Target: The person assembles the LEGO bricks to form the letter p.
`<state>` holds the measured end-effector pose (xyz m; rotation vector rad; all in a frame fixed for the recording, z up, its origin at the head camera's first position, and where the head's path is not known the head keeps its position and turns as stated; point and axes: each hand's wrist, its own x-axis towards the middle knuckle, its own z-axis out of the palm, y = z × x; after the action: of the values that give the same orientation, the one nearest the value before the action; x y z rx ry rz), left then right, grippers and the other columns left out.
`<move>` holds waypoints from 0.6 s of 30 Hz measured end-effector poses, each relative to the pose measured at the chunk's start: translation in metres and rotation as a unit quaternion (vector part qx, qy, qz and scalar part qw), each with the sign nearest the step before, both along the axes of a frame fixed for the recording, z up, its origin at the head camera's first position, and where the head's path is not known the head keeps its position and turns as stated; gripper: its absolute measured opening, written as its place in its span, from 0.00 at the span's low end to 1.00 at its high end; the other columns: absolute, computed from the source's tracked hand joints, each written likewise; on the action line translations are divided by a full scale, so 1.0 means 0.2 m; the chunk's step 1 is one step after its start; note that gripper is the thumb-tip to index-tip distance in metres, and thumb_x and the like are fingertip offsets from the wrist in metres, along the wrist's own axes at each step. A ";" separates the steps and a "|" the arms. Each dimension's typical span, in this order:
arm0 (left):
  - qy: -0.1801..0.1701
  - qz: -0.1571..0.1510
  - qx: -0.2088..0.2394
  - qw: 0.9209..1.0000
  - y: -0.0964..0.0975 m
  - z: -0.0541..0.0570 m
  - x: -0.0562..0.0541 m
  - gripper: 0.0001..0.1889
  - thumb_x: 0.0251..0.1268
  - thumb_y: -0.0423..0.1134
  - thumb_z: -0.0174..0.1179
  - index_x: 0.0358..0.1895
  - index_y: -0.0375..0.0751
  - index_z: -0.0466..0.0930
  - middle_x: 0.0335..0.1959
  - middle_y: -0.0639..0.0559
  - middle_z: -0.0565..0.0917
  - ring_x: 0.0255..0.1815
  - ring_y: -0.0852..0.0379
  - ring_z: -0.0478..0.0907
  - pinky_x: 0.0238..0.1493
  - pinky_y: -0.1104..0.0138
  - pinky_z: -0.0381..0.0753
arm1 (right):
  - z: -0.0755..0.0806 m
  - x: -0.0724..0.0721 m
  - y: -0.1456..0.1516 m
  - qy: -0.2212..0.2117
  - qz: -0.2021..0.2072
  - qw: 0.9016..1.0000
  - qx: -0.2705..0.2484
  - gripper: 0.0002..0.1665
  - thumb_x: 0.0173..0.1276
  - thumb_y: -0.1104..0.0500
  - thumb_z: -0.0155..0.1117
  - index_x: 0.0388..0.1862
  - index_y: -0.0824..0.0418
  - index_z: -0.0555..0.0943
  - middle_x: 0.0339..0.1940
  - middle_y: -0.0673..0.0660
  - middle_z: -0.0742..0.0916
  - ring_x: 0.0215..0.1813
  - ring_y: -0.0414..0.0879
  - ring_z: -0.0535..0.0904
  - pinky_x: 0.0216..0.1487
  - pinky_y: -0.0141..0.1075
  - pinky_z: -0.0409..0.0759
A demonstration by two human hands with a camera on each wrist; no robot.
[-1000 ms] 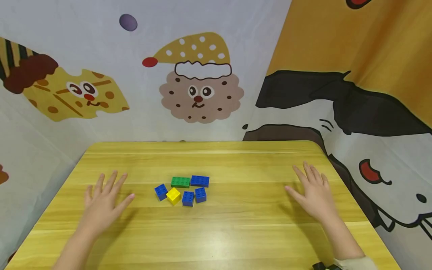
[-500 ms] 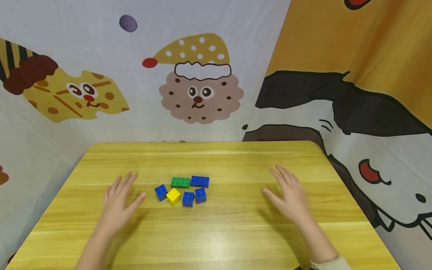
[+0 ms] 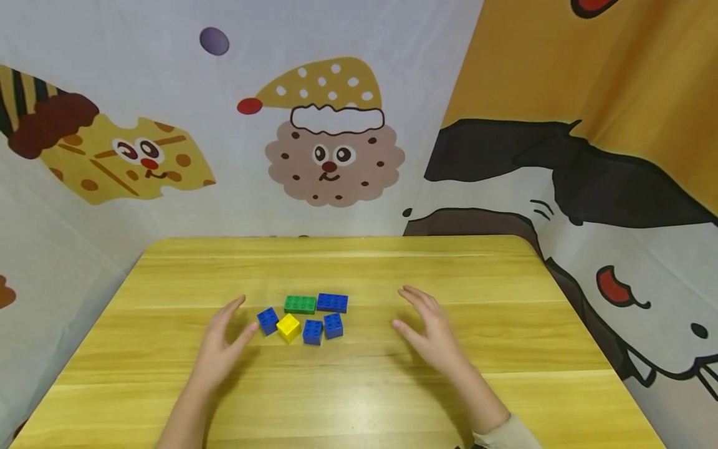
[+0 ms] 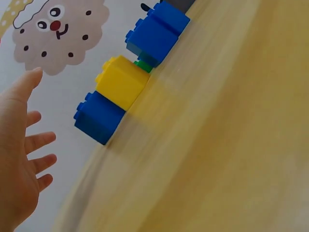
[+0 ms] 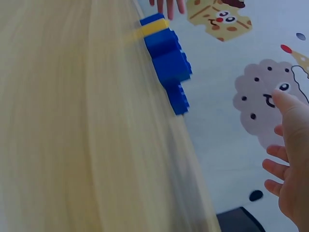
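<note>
Toy building bricks lie loose in a small group on the wooden table. At the back are a long green brick (image 3: pixel 300 304) and a long blue brick (image 3: pixel 333 303). In front of them sit a square yellow brick (image 3: pixel 288 327), a blue brick (image 3: pixel 267 321) at its left, and two more square blue bricks, one nearer (image 3: pixel 313 332) and one farther right (image 3: pixel 333 325). My left hand (image 3: pixel 220 349) hovers just left of the leftmost blue brick, fingers extended and holding nothing. To the right of the group my right hand (image 3: pixel 432 337) is also raised, its fingers relaxed and apart from the bricks.
The wooden table (image 3: pixel 359 393) has rounded far corners. Behind it hangs a white cloth (image 3: pixel 235 206) printed with cartoon figures, reaching round both sides. A pale sleeve (image 3: pixel 507 433) covers the right forearm.
Both hands have moved inward over the table toward the bricks, the left one rightward and the right one leftward. Their spread fingers have drawn closer together. The bricks have stayed put.
</note>
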<state>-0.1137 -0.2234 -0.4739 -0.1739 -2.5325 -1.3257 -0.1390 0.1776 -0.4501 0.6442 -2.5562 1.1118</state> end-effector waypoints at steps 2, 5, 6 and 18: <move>-0.005 0.001 0.019 1.000 0.01 -0.02 0.00 0.31 0.67 0.41 0.60 0.69 0.35 0.63 0.68 0.36 0.65 0.68 0.33 0.57 0.61 0.35 0.55 | -0.01 0.00 -0.04 -0.011 0.011 1.000 -0.015 0.34 0.66 0.49 0.65 0.69 0.53 0.68 0.69 0.55 0.71 0.69 0.55 0.63 0.62 0.61 0.62; -0.019 0.002 0.057 0.998 0.02 -0.04 0.00 0.30 0.66 0.41 0.61 0.69 0.36 0.64 0.67 0.39 0.67 0.68 0.37 0.58 0.63 0.38 0.55 | -0.03 -0.01 -0.08 -0.027 0.027 0.999 -0.036 0.32 0.67 0.48 0.64 0.69 0.53 0.69 0.68 0.52 0.71 0.69 0.53 0.63 0.62 0.59 0.63; -0.025 0.002 0.068 0.997 0.03 -0.05 -0.01 0.30 0.66 0.41 0.61 0.69 0.36 0.64 0.67 0.40 0.68 0.69 0.38 0.59 0.64 0.40 0.55 | -0.04 -0.01 -0.10 -0.031 0.032 0.998 -0.041 0.32 0.67 0.48 0.64 0.68 0.53 0.70 0.68 0.52 0.71 0.69 0.53 0.64 0.62 0.58 0.64; -0.059 0.002 0.106 0.993 0.04 -0.10 -0.02 0.33 0.60 0.39 0.67 0.68 0.35 0.65 0.62 0.42 0.74 0.61 0.45 0.70 0.66 0.52 0.60 | -0.10 -0.04 -0.26 -0.070 0.078 0.991 -0.083 0.32 0.63 0.55 0.68 0.65 0.59 0.73 0.64 0.56 0.76 0.63 0.54 0.71 0.62 0.54 0.67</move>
<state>-0.1168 -0.2161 -0.4943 -0.0480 -2.4609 -1.6364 -0.1478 0.1263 -0.4710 0.7584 -2.5256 1.4531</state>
